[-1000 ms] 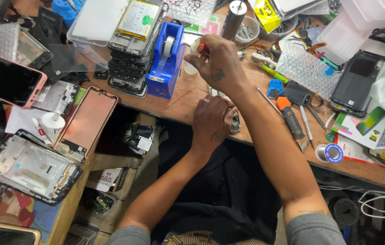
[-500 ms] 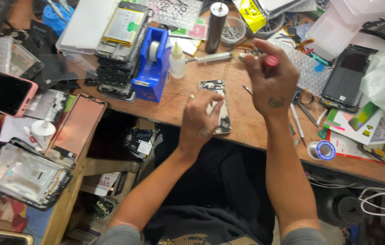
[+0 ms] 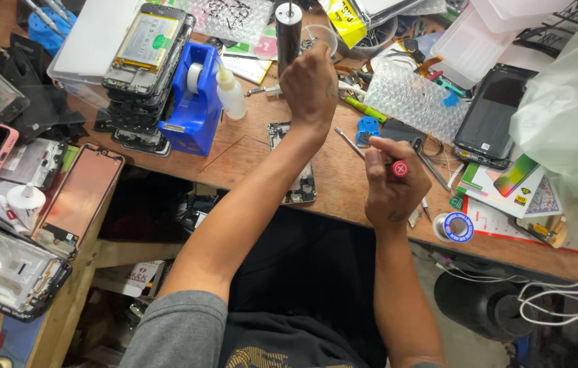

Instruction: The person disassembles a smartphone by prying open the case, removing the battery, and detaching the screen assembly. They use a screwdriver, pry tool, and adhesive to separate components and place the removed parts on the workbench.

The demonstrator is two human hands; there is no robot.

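Red-capped screwdriver [image 3: 391, 163]: right hand [image 3: 392, 187] wraps tight round it.
Left hand [image 3: 309, 85]: curled shut; holding anything? Cannot tell.
Phone [image 3: 293, 178]: below left hand.
Tip: keep screwdriver straight, turn gently.

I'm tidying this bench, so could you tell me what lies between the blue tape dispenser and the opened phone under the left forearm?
In the head view, a small white squeeze bottle stands beside the blue tape dispenser; otherwise only bare wooden bench lies before the opened phone.
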